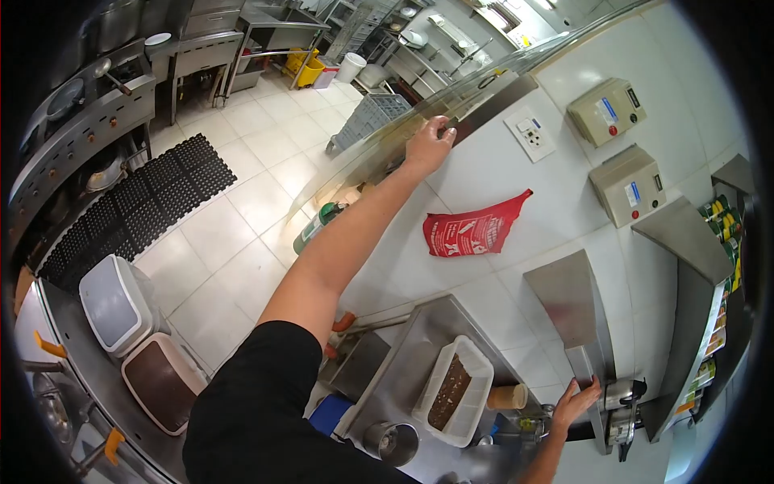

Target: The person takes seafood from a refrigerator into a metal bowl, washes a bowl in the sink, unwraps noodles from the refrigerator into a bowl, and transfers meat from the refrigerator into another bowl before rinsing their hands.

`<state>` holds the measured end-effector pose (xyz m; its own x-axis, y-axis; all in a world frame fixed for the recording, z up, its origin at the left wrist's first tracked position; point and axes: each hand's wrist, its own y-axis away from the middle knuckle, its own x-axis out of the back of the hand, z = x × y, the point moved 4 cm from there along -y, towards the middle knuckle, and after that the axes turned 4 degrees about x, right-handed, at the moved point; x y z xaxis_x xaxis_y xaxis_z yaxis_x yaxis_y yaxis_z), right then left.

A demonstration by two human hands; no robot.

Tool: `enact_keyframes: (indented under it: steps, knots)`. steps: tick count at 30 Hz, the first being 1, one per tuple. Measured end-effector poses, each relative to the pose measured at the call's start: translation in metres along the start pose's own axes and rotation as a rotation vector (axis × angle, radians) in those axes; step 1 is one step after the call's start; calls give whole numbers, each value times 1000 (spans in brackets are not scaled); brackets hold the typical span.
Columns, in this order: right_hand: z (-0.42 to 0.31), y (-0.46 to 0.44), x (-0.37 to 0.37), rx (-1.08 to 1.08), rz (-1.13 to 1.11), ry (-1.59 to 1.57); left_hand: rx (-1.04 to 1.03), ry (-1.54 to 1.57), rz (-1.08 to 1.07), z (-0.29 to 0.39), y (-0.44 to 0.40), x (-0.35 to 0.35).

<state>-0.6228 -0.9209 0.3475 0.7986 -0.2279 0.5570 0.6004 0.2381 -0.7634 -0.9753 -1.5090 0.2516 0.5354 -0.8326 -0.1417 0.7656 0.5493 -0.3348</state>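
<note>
My left hand point(430, 148) pinched a small dark thing point(448, 125) far off, at the near end of the metal strip point(496, 105); it seemed to slant along it. My right hand point(574, 405), well apart, was loosely open by the metal shelf point(568, 297).

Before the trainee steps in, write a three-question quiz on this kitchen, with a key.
1. Which of the wearer's hands is nearest the metal shelf: left or right?
2. Fill in the colour: the bag with white print is ____.
3. How many beige boxes are mounted on the white wall?

Key:
1. The right hand.
2. Red.
3. Two.
</note>
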Motion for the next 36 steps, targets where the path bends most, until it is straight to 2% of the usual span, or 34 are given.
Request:
enact_keyframes:
  steps: [3,9,12,15,18,21,24,26,28,30,31,32,34,35,36]
  knots:
    - [-1,-2,0,-17,-30,3,-15,3,-114,1,-10,-6]
    - [9,2,-3,26,-4,94,-139,125,-176,17,-64,-35]
    - [2,-1,-1,-37,-38,90,-275,-13,-261,7,-97,-49]
    - [-7,-3,2,-40,-23,76,-91,14,-305,-4,-106,-47]
    - [-10,-5,2,-36,-15,97,-6,85,-326,-5,-104,-52]
    - [-13,-9,0,-65,-2,32,-261,-56,-292,5,-121,-69]
    - [-8,-8,-3,-37,2,55,-350,-109,-277,12,-142,-89]
    - [-1,-8,-8,-30,29,31,-161,75,-356,15,-150,-98]
    - [9,-4,-12,-49,42,30,-246,-77,-338,43,-125,-78]
    - [9,-3,-12,-65,45,67,-264,-69,-285,35,-128,-82]
    - [15,-2,-18,-140,28,-25,-481,-299,-224,20,-143,-92]
    - [23,2,-19,-230,25,-104,-350,-276,-309,35,-131,-84]
    - [11,-2,-8,-156,49,14,-401,-250,-360,22,-150,-83]
    - [11,-1,-6,-224,103,-87,-408,-212,-384,15,-159,-83]
    - [14,2,-9,-209,89,-9,-391,-162,-410,4,-176,-84]
